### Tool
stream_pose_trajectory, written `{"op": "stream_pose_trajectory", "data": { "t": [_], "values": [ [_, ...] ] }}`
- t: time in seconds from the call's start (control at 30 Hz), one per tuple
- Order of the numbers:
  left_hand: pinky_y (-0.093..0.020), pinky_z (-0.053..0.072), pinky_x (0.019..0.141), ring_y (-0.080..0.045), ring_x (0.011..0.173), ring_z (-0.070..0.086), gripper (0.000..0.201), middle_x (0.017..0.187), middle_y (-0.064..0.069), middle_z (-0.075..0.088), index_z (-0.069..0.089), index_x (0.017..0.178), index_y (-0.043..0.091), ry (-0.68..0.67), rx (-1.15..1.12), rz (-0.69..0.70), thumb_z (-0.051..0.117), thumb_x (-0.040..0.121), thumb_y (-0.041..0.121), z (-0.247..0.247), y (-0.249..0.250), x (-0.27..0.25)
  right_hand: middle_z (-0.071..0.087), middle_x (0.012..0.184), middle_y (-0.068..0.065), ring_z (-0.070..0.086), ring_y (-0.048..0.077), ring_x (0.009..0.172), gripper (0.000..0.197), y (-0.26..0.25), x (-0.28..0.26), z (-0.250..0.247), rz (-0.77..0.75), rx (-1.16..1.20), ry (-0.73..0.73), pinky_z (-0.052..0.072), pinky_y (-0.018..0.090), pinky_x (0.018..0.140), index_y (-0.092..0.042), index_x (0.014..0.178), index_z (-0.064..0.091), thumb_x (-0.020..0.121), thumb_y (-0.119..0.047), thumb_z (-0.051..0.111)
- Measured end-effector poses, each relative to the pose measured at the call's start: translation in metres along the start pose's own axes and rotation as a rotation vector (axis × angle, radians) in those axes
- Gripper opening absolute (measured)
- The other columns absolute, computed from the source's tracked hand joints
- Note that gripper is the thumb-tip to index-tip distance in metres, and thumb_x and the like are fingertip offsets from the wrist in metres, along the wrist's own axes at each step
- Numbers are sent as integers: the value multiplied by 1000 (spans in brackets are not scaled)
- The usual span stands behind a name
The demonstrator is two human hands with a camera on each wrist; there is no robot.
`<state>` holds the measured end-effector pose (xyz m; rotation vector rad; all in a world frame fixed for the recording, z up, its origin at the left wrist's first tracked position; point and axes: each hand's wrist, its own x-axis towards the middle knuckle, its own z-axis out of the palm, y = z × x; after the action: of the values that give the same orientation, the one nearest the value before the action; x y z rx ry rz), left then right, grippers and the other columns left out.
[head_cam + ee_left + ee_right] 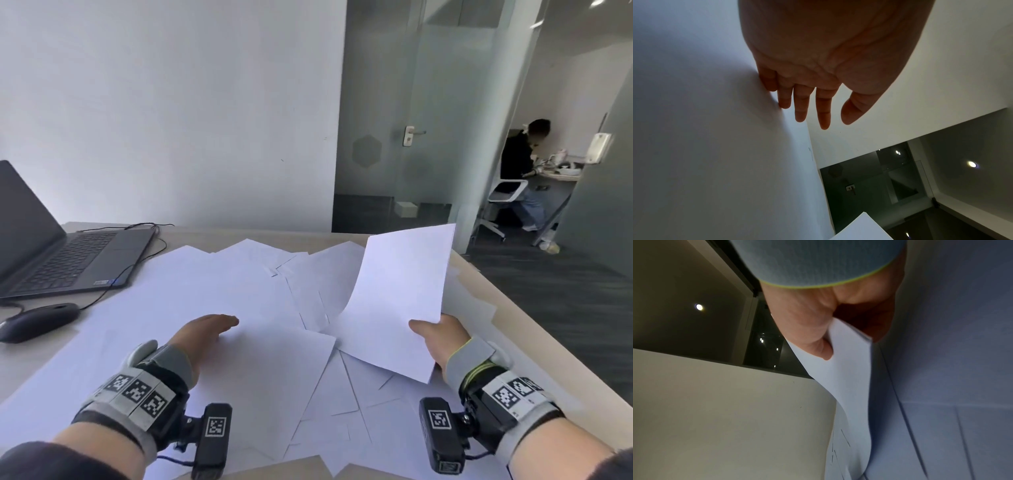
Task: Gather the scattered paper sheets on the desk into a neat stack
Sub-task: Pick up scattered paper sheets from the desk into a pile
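Note:
Several white paper sheets (219,284) lie scattered and overlapping across the desk (513,308). My right hand (436,337) pinches the right edge of a thin bundle of sheets (400,294), lifted and curling upward over the pile; in the right wrist view the thumb (818,344) presses on that bundle (851,369) with the fingers behind it. My left hand (205,330) lies flat with straight fingers (801,104) on a sheet (715,146) at the middle of the pile and holds nothing.
An open dark laptop (61,260) stands at the back left, with a black mouse (37,322) and its cable in front of it. The desk's right edge drops to dark flooring. A person sits at another desk beyond a glass partition (411,137).

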<state>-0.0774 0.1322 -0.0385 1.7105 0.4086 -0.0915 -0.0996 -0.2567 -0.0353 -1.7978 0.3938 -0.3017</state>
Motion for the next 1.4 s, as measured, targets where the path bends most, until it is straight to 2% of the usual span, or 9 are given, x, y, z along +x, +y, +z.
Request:
{"op": "stream_pose_trajectory", "data": {
  "t": [0.1, 0.2, 0.3, 0.43, 0.57, 0.73, 0.87, 1.2, 1.4],
  "values": [
    [-33, 37, 95, -21, 116, 58, 24, 124, -3, 70, 77, 104, 20, 1, -24, -15, 73, 84, 34, -4, 0, -2, 73, 105, 17, 67, 34, 89, 20, -4, 1, 5, 15, 29, -8, 46, 36, 80, -12, 75, 66, 90, 0, 63],
    [-38, 41, 106, -20, 118, 60, 61, 122, -2, 71, 78, 101, 23, 17, -46, -3, 75, 47, 53, -8, -4, 2, 71, 93, 11, 65, 27, 82, 20, -8, -1, 10, 39, 88, -51, 49, 35, 77, -15, 78, 67, 91, 0, 64],
    [-43, 40, 112, -17, 118, 61, 71, 118, 2, 72, 78, 100, 25, 0, -69, -5, 71, 37, 56, -11, -9, 6, 70, 88, 7, 64, 23, 78, 18, -9, -3, 17, 57, 87, -108, 48, 27, 69, -13, 80, 68, 91, 1, 64],
    [-41, 38, 113, -15, 118, 63, 47, 114, 5, 75, 78, 101, 23, -23, -86, 6, 76, 61, 48, -13, -7, 1, 71, 93, 9, 66, 25, 82, 12, -8, -3, 29, 102, 67, -212, 48, 28, 68, -12, 87, 69, 91, -1, 66],
    [-32, 42, 93, -14, 114, 66, 19, 109, 5, 77, 75, 104, 14, -32, -122, 36, 59, 96, 22, -12, -8, 3, 74, 97, 9, 70, 28, 90, 9, -9, -2, 41, 143, 58, -301, 53, 33, 77, -7, 98, 71, 91, -5, 68],
    [-32, 41, 89, -13, 109, 67, 23, 110, 1, 78, 74, 108, 9, -43, -184, 26, 57, 98, 21, -15, -7, 2, 76, 105, 16, 71, 36, 102, 16, -12, -3, 58, 208, 28, -404, 51, 50, 101, -5, 104, 74, 89, -10, 72],
    [-35, 40, 98, -13, 110, 67, 22, 109, 0, 78, 74, 106, 9, -62, -234, 4, 58, 97, 21, -18, -6, -1, 76, 106, 15, 72, 33, 98, 19, -19, -7, 77, 203, 34, -475, 54, 45, 97, -3, 107, 73, 89, -11, 72],
    [-31, 42, 91, -12, 110, 67, 22, 107, -1, 79, 74, 107, 8, -85, -287, -7, 58, 97, 19, -19, -5, -7, 78, 103, 11, 75, 25, 88, 21, -27, -25, 124, 170, -19, -626, 58, 29, 76, -5, 104, 76, 82, -4, 77],
    [-37, 47, 95, -20, 110, 68, 16, 107, -6, 79, 72, 104, 9, -78, -380, -6, 61, 95, 17, -25, -4, -11, 78, 101, 12, 73, 33, 97, 24, -23, -21, 126, 154, -28, -576, 56, 44, 96, -2, 102, 76, 78, -1, 78]
  ]
}}
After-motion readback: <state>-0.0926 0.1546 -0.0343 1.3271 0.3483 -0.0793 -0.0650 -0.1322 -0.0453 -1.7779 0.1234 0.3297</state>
